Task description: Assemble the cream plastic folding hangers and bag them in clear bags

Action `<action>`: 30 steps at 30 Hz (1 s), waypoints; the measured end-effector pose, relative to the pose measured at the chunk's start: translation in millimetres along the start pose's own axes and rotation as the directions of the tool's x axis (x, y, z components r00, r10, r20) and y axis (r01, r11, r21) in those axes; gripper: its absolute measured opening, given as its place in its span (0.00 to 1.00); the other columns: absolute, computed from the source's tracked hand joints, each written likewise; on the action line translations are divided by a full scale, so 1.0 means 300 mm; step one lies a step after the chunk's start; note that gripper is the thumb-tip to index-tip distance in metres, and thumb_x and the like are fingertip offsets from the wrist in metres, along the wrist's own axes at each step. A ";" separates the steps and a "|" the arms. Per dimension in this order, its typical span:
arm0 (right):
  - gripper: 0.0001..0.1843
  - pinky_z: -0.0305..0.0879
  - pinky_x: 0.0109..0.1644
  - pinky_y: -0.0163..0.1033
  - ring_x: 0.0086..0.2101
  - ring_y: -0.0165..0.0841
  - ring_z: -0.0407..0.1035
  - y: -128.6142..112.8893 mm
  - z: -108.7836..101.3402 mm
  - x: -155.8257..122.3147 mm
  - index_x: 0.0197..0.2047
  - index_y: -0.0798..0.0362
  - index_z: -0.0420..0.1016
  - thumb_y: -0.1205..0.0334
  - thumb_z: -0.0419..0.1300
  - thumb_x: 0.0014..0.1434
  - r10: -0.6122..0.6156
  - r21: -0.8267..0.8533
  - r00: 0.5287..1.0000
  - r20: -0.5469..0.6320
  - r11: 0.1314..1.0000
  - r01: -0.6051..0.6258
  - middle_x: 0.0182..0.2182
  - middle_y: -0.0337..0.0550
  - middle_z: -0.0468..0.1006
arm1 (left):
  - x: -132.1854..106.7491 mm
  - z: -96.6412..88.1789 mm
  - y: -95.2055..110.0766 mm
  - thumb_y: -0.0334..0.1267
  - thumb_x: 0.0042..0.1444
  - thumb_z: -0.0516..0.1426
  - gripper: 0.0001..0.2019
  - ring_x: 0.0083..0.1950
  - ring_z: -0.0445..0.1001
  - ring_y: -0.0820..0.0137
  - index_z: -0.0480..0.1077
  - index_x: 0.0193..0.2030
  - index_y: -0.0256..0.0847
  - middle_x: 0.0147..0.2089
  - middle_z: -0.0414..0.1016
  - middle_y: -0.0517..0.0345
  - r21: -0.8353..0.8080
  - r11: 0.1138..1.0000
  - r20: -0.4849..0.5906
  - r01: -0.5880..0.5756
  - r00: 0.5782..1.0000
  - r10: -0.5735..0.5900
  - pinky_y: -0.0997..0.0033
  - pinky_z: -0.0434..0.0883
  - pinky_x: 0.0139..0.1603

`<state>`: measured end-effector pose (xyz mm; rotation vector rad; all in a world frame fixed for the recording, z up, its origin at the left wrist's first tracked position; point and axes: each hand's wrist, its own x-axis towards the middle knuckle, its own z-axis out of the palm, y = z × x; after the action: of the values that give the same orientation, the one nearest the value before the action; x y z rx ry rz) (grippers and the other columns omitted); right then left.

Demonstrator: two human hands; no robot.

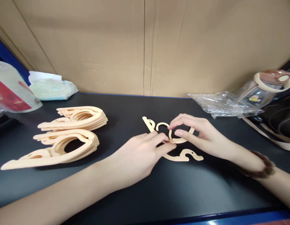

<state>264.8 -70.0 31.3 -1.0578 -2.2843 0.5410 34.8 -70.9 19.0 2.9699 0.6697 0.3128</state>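
Note:
Beige plastic parts of a folding clothes hanger [180, 140] lie on the black table, with a curved hook [161, 124] showing near the fingertips. My left hand [145, 153] reaches over them, its thumb and index finger closed at the joint of the parts; its palm hides some of the hanger. One arm of the hanger [148, 124] sticks out beyond its knuckles. Below the fingers rests a separate curved hanger piece [177, 158]. My right hand [198, 131] is over the hanger's right side, thumb and fingers apart, an index fingertip close to the hook.
Two stacks of similar beige hangers, a rear stack [95, 120] and a front stack [62, 160], lie at left. Behind them are a tissue pack [53, 89] and a white-and-red bag [15, 90]. Clear plastic wrap [215, 103] and a bottle [259, 93] stand right, before a cardboard wall [112, 47].

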 end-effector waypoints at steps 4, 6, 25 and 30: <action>0.12 0.65 0.36 0.36 0.34 0.32 0.70 -0.024 -0.034 -0.016 0.36 0.50 0.73 0.50 0.61 0.58 0.022 -0.170 0.988 0.154 0.985 0.005 0.32 0.39 0.75 | 0.006 -0.003 -0.025 0.24 0.61 0.48 0.21 0.51 0.71 0.64 0.63 0.60 0.42 0.53 0.71 0.54 0.111 0.988 -0.044 0.108 0.994 -0.104 0.63 0.72 0.49; 0.15 0.64 0.35 0.36 0.33 0.32 0.69 -0.027 -0.046 -0.022 0.38 0.49 0.73 0.48 0.65 0.54 0.058 -0.223 0.970 0.238 0.975 -0.003 0.32 0.37 0.75 | 0.007 -0.015 -0.033 0.25 0.61 0.48 0.18 0.48 0.72 0.63 0.66 0.56 0.39 0.50 0.73 0.53 0.193 0.965 -0.080 0.179 0.983 -0.167 0.64 0.73 0.44; 0.15 0.61 0.30 0.38 0.28 0.34 0.69 0.020 -0.068 -0.023 0.33 0.50 0.70 0.49 0.52 0.64 0.093 -0.588 0.995 -0.041 0.803 -0.099 0.29 0.40 0.76 | -0.001 -0.033 -0.004 0.39 0.64 0.52 0.13 0.37 0.74 0.62 0.69 0.52 0.38 0.38 0.74 0.56 0.265 0.954 0.005 0.140 0.989 -0.147 0.63 0.71 0.33; 0.30 0.47 0.22 0.37 0.18 0.32 0.61 -0.007 -0.041 -0.040 0.18 0.50 0.63 0.31 0.54 0.53 0.251 -0.675 0.967 0.035 0.720 -0.162 0.16 0.38 0.69 | 0.006 -0.014 -0.004 0.47 0.62 0.53 0.18 0.46 0.71 0.58 0.68 0.53 0.37 0.43 0.73 0.51 0.198 0.973 -0.039 0.117 0.993 -0.112 0.58 0.71 0.44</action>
<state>277.7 -79.1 38.2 -1.6751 -2.5499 -0.1900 34.9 -68.7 23.3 3.1021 0.9237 0.2946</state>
